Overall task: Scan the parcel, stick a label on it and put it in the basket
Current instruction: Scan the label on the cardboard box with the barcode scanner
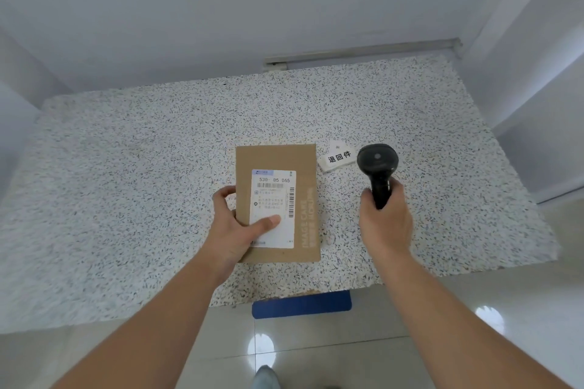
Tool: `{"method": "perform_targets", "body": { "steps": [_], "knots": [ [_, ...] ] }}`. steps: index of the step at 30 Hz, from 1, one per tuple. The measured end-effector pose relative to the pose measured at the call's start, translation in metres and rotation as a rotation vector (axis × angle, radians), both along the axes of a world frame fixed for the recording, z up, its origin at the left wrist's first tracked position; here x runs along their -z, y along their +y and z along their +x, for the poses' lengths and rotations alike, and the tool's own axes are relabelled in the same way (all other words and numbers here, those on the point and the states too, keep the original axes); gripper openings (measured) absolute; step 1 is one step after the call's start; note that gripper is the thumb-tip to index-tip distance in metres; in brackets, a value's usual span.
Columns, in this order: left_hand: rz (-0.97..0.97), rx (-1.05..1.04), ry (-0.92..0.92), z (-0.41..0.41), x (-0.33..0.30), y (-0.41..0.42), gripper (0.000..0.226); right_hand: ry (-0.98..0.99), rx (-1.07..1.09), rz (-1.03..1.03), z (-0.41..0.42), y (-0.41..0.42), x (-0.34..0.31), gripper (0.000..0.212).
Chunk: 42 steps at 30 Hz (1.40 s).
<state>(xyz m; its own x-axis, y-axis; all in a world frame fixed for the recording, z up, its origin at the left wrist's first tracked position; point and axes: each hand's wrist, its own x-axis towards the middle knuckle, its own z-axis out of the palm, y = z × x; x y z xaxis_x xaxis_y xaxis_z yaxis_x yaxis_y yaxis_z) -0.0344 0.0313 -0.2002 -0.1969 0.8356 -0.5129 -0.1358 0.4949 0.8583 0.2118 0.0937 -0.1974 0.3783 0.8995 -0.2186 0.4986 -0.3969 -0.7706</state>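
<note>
A flat brown cardboard parcel (278, 161) with a white shipping label lies on the speckled table (142, 167), near its front edge. My left hand (235, 224) grips the parcel's left side, thumb pressed on the shipping label. My right hand (384, 218) holds a black handheld scanner (377, 164) by its handle, to the right of the parcel, its head pointing away from me. A small stack of white labels (338, 157) printed with black characters lies on the table between the parcel's top right corner and the scanner head.
White walls close in the table at the back and on both sides. A blue object (301, 305) sticks out below the table's front edge. The floor is glossy pale tile. No basket is in view.
</note>
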Motion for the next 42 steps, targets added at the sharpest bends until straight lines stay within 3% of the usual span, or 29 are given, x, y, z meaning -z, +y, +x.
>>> {"method": "perform_targets", "body": {
  "steps": [7,16,28,32,42],
  "knots": [
    [0.065,-0.112,-0.127,0.008,-0.009,0.009,0.106,0.112,-0.092,0.097,-0.012,-0.001,-0.025,0.005],
    [0.136,-0.027,0.043,-0.019,-0.080,0.029,0.109,0.220,-0.200,0.107,-0.027,-0.007,-0.084,0.013],
    [0.231,0.116,0.195,-0.043,-0.169,0.048,0.109,0.395,-0.355,0.210,-0.055,-0.017,-0.186,0.009],
    [0.262,0.115,0.195,-0.054,-0.184,0.056,0.108,0.440,-0.381,0.204,-0.067,-0.027,-0.209,0.017],
    [0.276,0.102,0.209,-0.062,-0.190,0.062,0.110,0.425,-0.428,0.176,-0.081,-0.040,-0.222,0.009]
  ]
}}
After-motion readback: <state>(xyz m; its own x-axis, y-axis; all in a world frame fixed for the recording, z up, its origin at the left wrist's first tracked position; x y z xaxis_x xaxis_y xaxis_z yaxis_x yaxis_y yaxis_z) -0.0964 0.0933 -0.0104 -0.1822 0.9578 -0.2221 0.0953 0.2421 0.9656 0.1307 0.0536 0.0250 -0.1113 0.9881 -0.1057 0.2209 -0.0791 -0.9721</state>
